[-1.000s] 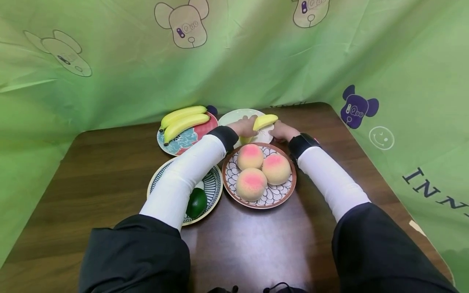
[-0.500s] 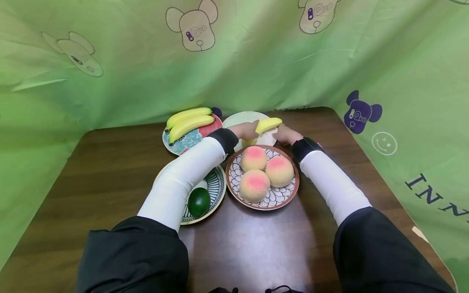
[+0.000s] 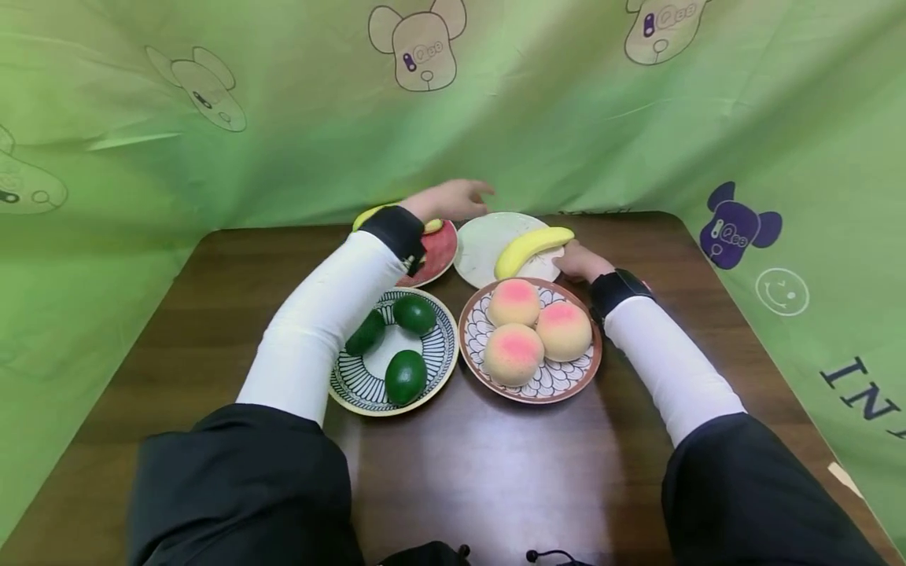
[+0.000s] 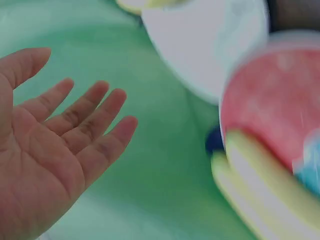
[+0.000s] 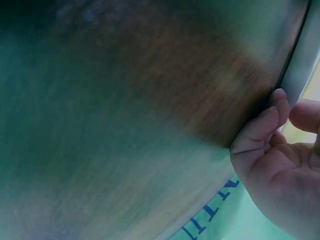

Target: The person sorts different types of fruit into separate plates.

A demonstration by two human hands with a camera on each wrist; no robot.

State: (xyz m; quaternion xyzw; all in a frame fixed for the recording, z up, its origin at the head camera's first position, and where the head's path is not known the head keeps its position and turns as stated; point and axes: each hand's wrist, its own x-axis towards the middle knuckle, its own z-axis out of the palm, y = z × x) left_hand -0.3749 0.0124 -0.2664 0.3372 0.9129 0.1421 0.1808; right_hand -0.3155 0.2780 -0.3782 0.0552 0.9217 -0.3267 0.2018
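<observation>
My left hand [image 3: 456, 199] is raised behind the flowered plate [image 3: 440, 250], fingers spread and holding nothing; the left wrist view shows its bare palm [image 4: 45, 165]. At the rim of the white plate [image 3: 488, 240], my right hand [image 3: 582, 261] pinches the edge between thumb and fingers, as the right wrist view shows. A single yellow banana [image 3: 531, 248] lies on that white plate. More bananas [image 4: 265, 185] rest on the flowered plate, mostly covered by my left forearm in the head view.
Nearer me stand a brown-rimmed plate [image 3: 541, 393] with three peaches [image 3: 514, 354] and a blue-patterned plate [image 3: 442, 369] with green avocados [image 3: 406, 377]. A green printed cloth [image 3: 552, 141] hangs along the table's back and right side.
My left hand has left the white plate and moved up and back to the left. The banana there now shows whole. The right hand stays at the rim, and the head view has shifted left.
</observation>
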